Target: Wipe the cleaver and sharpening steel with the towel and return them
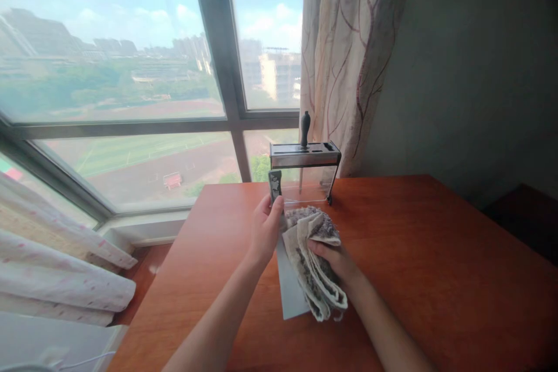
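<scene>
At the bottom centre of the frame two bare forearms rise toward the middle of the picture over a reddish-brown wooden table (436, 256). The left hand (265, 232), just left of centre, is wrapped tight round the patterned handle of a cleaver (288, 288), thumb pressed against the handle's right side; the handle's top end pokes up above the fingers. The broad grey blade hangs down from the fist toward the lower centre of the frame, its squared corner near the tabletop; whether it touches the wood cannot be told.

The right hand (335, 261), just right of centre, clutches a folded grey and beige cloth (316, 261), fingers curled over the bundle and pressing it against the right face of the blade. The cloth covers most of the blade's upper part and trails below the hand in loose folds.

Beyond the hands, at the table's far edge in the centre of the frame, stands a knife holder (305, 165) with a metal slotted top and clear sides. One dark knife handle (305, 128) sticks upright out of a slot.

Behind it, in the upper centre, hangs a pale curtain (349, 52) with branch-like lines, beside a grey wall at the upper right. A large window (131, 70) fills the upper left, showing buildings, a field and sky. White bedding (61, 279) lies at the lower left.
</scene>
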The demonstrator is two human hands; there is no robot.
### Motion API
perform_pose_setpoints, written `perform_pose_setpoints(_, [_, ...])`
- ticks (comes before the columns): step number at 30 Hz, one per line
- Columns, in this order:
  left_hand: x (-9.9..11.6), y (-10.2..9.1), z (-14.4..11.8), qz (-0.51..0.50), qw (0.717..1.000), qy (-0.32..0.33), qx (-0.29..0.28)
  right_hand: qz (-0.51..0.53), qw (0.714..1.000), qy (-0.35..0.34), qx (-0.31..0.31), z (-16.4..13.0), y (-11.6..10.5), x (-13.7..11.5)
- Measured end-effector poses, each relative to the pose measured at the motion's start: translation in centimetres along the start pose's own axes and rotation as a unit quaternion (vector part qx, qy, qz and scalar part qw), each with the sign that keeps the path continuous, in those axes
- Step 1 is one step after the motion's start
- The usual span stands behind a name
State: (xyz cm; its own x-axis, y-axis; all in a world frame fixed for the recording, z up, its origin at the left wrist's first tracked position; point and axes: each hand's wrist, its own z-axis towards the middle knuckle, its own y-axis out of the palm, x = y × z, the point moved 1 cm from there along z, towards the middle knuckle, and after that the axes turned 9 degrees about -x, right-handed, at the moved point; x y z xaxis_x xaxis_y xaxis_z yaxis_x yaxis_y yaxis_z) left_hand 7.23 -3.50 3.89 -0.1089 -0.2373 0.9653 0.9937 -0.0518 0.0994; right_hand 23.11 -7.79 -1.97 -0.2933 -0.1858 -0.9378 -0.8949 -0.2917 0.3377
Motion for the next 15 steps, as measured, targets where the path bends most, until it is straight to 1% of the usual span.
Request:
perform_pose_setpoints(2, [-0.1, 0.7, -0.2, 0.013, 1.000, 0.002, -0.023, 0.014, 1.000, -0.013, 0.016, 0.2, -0.2, 0.1])
perform_pose_setpoints(3, [-0.1, 0.9, -0.2, 0.019, 1.000, 0.003, -0.025, 0.020, 1.000, -0.012, 0.015, 0.1, -0.3, 0.1])
perform_pose_setpoints(5, [-0.1, 0.9, -0.3, 0.028, 1.000, 0.008, -0.010, 0.025, 1.000, -0.002, 0.000, 0.0, -0.5, 0.1])
perform_pose_setpoints(7, [-0.1, 0.5, -0.2, 0.037, 0.999, 0.015, 0.019, 0.015, 0.999, 0.020, -0.029, -0.2, -0.5, 0.1])
perform_pose_setpoints(9, [0.0, -0.4, 0.0, 0.039, 0.997, 0.017, 0.067, -0.005, 0.997, 0.040, -0.066, -0.3, -0.4, 0.0])
perform_pose_setpoints(11, [0.0, -1.3, 0.3, 0.032, 0.992, 0.014, 0.118, -0.024, 0.994, 0.044, -0.093, -0.4, -0.3, -0.1])
perform_pose_setpoints(13, [0.0, -2.1, 0.7, 0.033, 0.988, 0.009, 0.152, -0.037, 0.994, 0.030, -0.097, -0.4, -0.1, -0.2])
perform_pose_setpoints(15, [-0.1, -2.5, 0.9, 0.033, 0.986, 0.003, 0.162, -0.049, 0.995, 0.009, -0.088, -0.4, 0.0, -0.4])
